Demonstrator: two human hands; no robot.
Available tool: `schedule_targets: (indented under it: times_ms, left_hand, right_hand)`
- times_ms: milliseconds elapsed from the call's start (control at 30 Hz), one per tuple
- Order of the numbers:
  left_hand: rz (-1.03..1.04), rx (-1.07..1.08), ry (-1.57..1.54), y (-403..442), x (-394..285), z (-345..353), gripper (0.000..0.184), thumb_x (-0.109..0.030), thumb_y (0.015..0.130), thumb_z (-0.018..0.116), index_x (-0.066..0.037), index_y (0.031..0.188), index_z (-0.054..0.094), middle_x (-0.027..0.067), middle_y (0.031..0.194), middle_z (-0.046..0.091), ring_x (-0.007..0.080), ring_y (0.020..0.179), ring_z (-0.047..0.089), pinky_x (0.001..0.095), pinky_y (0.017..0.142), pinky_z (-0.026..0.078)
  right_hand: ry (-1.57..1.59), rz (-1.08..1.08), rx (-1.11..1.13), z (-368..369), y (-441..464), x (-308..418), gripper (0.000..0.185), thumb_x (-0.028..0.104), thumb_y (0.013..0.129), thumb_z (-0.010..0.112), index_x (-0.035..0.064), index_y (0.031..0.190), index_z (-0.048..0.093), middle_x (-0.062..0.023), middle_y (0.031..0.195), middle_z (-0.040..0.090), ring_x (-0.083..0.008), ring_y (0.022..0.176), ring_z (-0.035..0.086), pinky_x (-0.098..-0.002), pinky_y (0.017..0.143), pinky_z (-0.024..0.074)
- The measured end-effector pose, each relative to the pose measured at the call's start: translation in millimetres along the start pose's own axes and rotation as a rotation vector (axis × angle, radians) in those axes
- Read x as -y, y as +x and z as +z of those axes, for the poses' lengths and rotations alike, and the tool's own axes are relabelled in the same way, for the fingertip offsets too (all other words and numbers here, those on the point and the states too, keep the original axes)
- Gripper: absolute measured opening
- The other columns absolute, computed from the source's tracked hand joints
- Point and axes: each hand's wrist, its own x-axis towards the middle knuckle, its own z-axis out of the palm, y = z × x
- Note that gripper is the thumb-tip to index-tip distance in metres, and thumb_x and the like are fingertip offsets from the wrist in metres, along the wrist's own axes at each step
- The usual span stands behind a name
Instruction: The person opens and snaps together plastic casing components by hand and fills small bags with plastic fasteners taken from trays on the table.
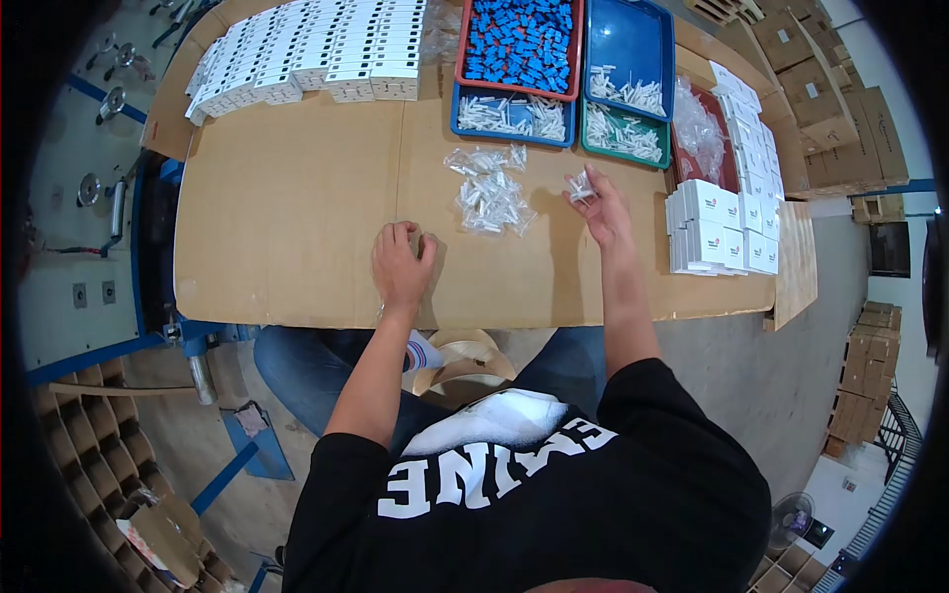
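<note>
My right hand (608,212) is raised over the cardboard tabletop, fingers closed on a small clear plastic bag (581,187) with white pieces in it. My left hand (398,269) rests palm down on the cardboard, its thumb apart from the fingers, and nothing shows in its grip. Between the two hands, toward the back, lies a pile of clear bags (492,203) holding white stick-like pieces.
Behind the pile stand a red tray (461,59) of blue parts and a blue tray (511,137) of white sticks. A green tray (623,156) holds more sticks. White boxes (719,222) are stacked at right, and rows of white cartons (326,49) at back left.
</note>
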Motion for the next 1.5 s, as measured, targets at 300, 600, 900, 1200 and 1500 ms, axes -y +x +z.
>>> schedule_targets:
  times_ms: [300,600,900,1200,1500]
  left_hand:
    - [-0.006,-0.002,0.021,-0.7,2.6,0.8,0.023,-0.024,0.084,0.071,-0.008,0.098,0.061,0.0102,0.096,0.061,0.0312,0.095,0.061,0.0444,0.083,0.049]
    - [-0.008,-0.014,0.01,-0.3,0.6,-2.0,0.024,-0.024,0.084,0.07,-0.008,0.099,0.06,0.01,0.096,0.061,0.0305,0.095,0.061,0.0439,0.085,0.049]
    - [0.0,-0.002,0.019,0.9,-1.1,-3.3,0.024,-0.024,0.085,0.07,-0.008,0.099,0.06,0.0106,0.096,0.061,0.031,0.095,0.061,0.0441,0.084,0.049]
    - [0.025,0.024,-0.025,1.1,-4.5,-0.7,0.021,-0.022,0.086,0.069,-0.006,0.099,0.062,0.0108,0.097,0.061,0.0326,0.094,0.061,0.0453,0.08,0.049]
    - [0.021,0.0,0.02,1.1,-8.1,1.7,0.021,-0.021,0.086,0.07,-0.006,0.098,0.061,0.0101,0.097,0.061,0.0316,0.094,0.061,0.0448,0.081,0.049]
  right_hand:
    - [-0.565,0.245,0.287,84.2,101.9,70.3,0.039,0.037,0.093,0.075,0.0031,0.107,0.063,-0.0061,0.09,0.067,-0.0188,0.081,0.069,-0.0422,0.078,0.064]
    - [-1.301,0.023,0.443,135.4,131.0,98.5,0.032,0.015,0.089,0.072,-0.0049,0.114,0.068,-0.0117,0.103,0.07,-0.0194,0.084,0.07,-0.0361,0.07,0.0638]
    - [-1.421,-0.214,0.409,124.6,132.0,96.0,0.029,0.014,0.093,0.065,-0.0022,0.116,0.071,-0.0092,0.1,0.073,-0.0186,0.082,0.069,-0.0342,0.07,0.0602]
    - [-0.99,-0.4,0.046,23.6,111.8,121.6,0.031,0.03,0.092,0.071,0.0006,0.101,0.075,-0.0069,0.077,0.068,-0.0153,0.065,0.064,-0.0305,0.055,0.0527]
    - [-0.553,-0.317,-0.466,-171.5,164.4,239.1,0.017,0.013,0.087,0.07,-0.003,0.082,0.067,-0.0074,0.065,0.061,-0.0156,0.051,0.057,-0.0279,0.044,0.0427]
